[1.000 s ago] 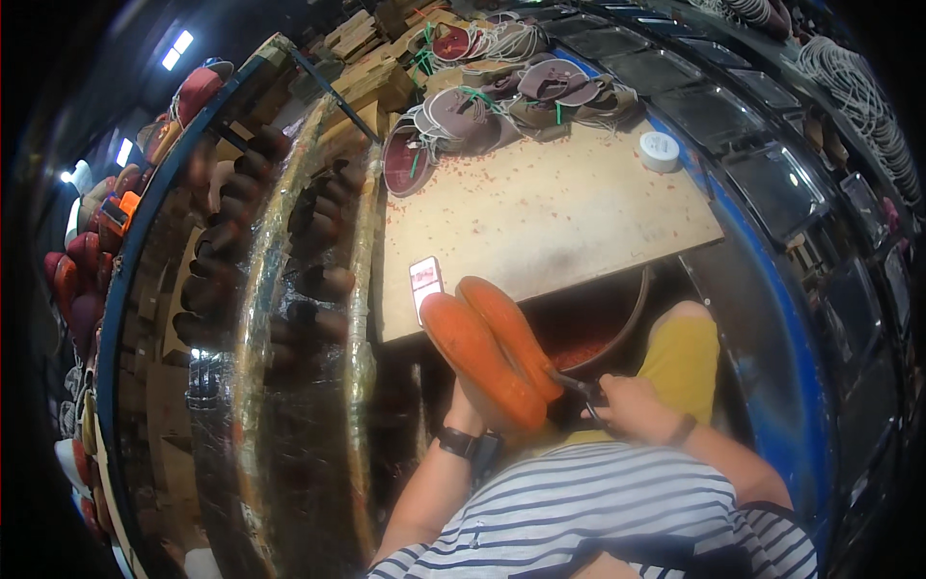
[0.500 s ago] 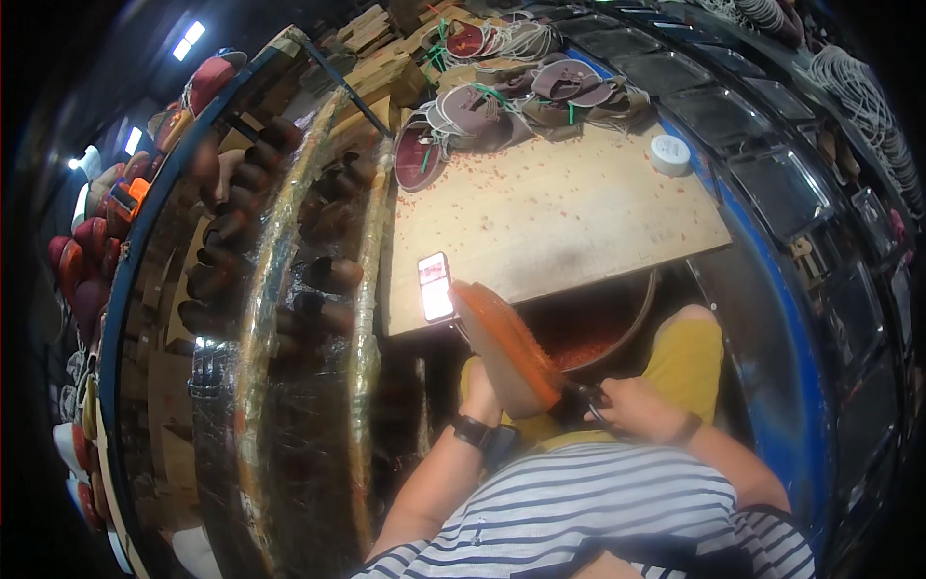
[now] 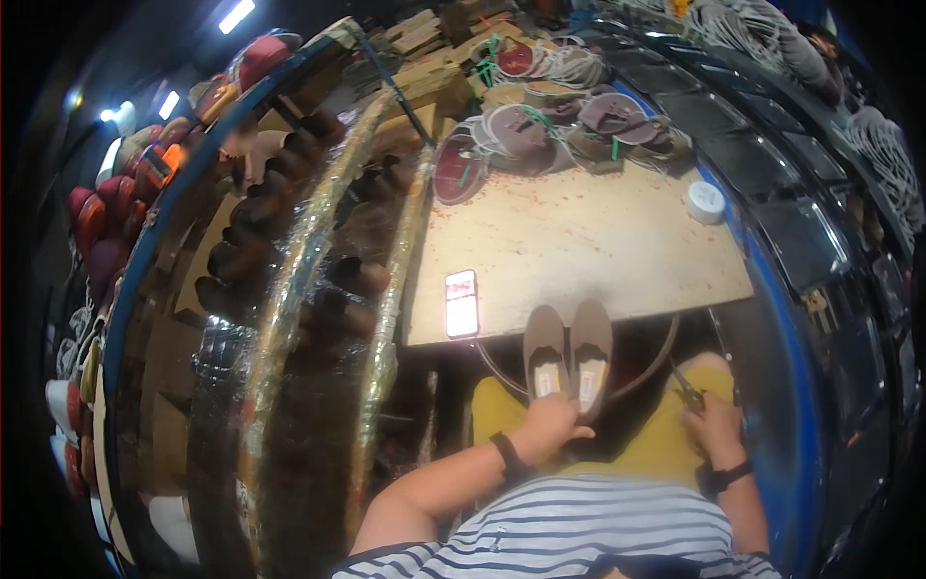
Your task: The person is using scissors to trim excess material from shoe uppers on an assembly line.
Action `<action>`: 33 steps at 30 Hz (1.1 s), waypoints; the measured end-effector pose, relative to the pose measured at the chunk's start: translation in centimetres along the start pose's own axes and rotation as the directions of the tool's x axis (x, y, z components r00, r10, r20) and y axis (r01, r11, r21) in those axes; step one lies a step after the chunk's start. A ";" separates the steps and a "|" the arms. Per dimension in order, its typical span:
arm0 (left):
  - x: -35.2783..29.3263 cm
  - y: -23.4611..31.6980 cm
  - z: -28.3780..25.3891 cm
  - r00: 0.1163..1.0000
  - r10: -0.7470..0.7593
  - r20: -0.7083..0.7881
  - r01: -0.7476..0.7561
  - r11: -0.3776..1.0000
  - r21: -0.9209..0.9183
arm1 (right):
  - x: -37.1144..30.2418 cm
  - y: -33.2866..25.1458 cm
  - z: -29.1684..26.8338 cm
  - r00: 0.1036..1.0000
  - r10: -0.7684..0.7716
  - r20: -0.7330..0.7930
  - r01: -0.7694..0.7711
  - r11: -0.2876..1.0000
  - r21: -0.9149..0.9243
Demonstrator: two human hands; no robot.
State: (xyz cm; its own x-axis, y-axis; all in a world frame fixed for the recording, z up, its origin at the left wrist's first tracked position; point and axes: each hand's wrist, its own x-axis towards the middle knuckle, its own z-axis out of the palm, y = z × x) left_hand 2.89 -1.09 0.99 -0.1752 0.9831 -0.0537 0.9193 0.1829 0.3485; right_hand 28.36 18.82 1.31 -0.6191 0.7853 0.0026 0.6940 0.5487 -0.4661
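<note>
The left hand (image 3: 550, 425) is closed at the heels of a pair; the right hand (image 3: 716, 427), near three o'clock from it, curls around a tool. Toward twelve is the pale wooden bench (image 3: 617, 256). The brown slip-on shoes (image 3: 590, 333) sit side by side, long axes running six to twelve, toes up by the bench edge: at twelve from the left hand, the nearer one, and ten from the right. The dark scissors (image 3: 688, 388) point toward eleven.
</note>
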 end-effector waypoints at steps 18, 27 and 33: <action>6.7 -27.9 -25.2 0.373 -0.390 -0.842 0.834 0.538 0.120 | 1.0 1.3 3.2 0.994 0.087 -0.070 -0.097 0.984 -0.148; 6.4 -18.8 -8.0 0.833 -0.265 -0.487 0.393 0.902 0.182 | 1.0 1.9 3.3 0.994 0.067 -0.089 -0.080 0.985 -0.152; 3.9 -9.0 2.7 0.957 -0.186 -0.220 0.194 0.981 0.012 | 0.1 3.2 4.0 0.993 0.054 -0.102 -0.069 0.986 -0.154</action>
State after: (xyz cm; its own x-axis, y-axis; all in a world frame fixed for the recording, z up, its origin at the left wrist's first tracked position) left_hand -5.06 1.14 -4.88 -0.4168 0.9045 0.0898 0.8721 0.3701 0.3201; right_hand 29.01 19.51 -3.75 -0.5402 0.8388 0.0678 0.7835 0.5307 -0.3233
